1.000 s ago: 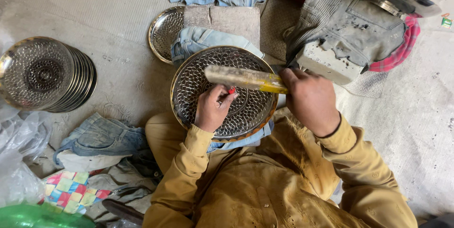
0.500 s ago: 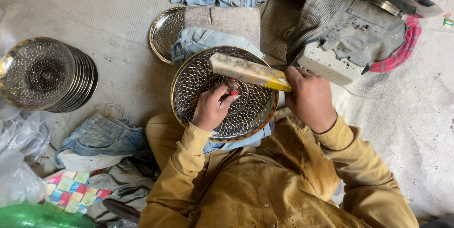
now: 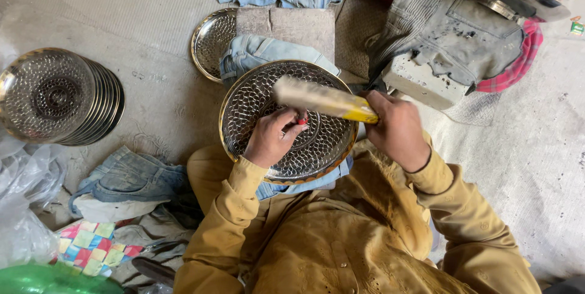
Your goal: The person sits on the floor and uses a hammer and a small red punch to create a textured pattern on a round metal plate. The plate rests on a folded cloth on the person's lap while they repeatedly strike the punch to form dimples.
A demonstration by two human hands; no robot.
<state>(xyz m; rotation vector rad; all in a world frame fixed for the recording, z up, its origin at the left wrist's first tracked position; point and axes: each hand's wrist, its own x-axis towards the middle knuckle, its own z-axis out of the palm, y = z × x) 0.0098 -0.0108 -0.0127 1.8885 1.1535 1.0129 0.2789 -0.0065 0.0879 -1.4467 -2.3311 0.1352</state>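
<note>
The patterned metal tray (image 3: 286, 120) is resting in the person's lap. The left hand (image 3: 271, 138) is lying curled on its centre, fingers pinched around something small and red. The right hand (image 3: 396, 129) is gripping a brush (image 3: 323, 100) angled across the tray's far rim. A stack of trays (image 3: 58, 96) is sitting well left.

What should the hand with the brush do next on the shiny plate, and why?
Probably sweep the brush down across the plate: the right hand holds it over the upper rim, and the left hand steadies the middle.
</note>
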